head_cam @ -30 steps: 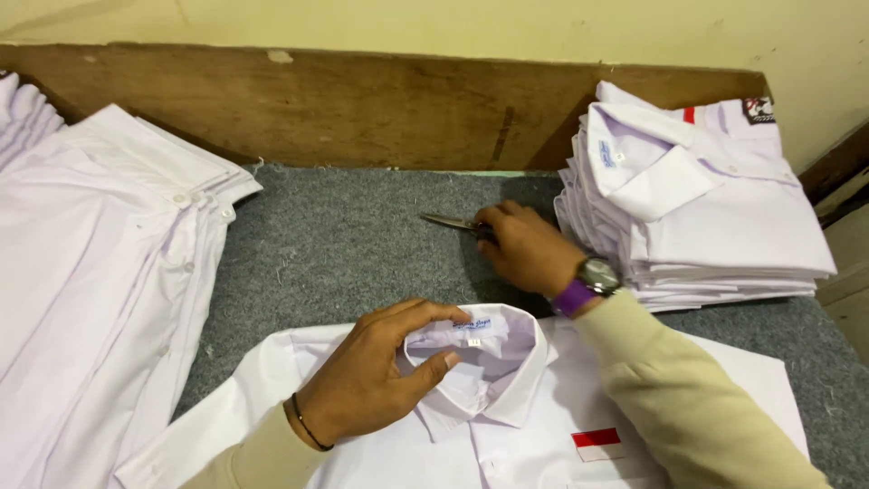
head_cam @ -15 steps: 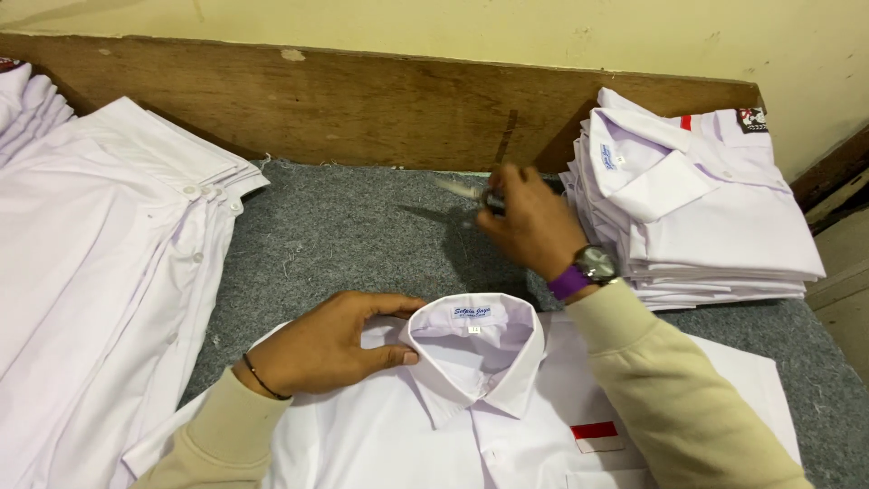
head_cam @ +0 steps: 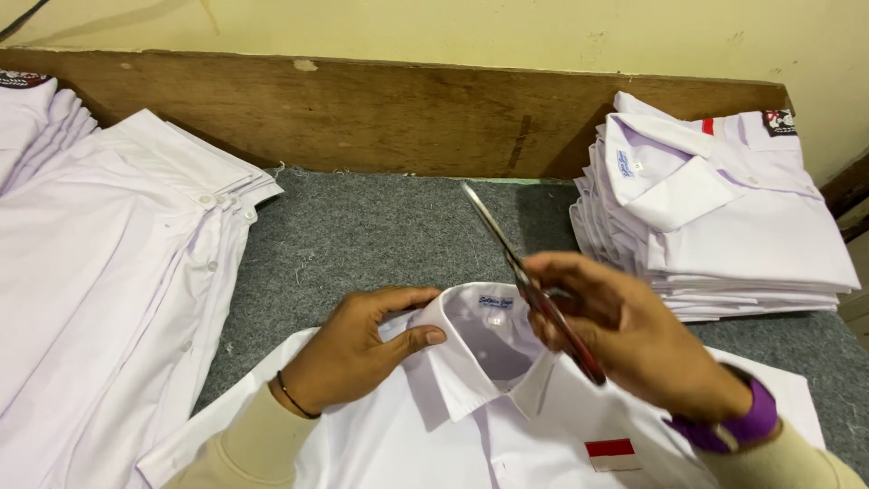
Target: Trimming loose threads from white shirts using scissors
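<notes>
A white shirt [head_cam: 471, 426] lies face up on the grey felt table top [head_cam: 380, 235], collar toward the far side, with a small red and white patch [head_cam: 611, 453] on its chest. My left hand [head_cam: 358, 353] presses on the left side of the collar, thumb on the collar edge. My right hand [head_cam: 629, 340] holds a pair of scissors [head_cam: 529, 276] above the collar, blades together and pointing up and away to the left. A purple watch strap sits on my right wrist.
A stack of folded white shirts [head_cam: 724, 217] stands at the right. Several unfolded white shirts [head_cam: 100, 272] are piled at the left, cuffs toward the middle. A brown wooden board [head_cam: 389, 113] runs along the back under a yellow wall.
My right hand picked the scissors up from the felt near the folded stack and brought them toward me, over the collar. My left hand shifted from the collar's middle to its left side.
</notes>
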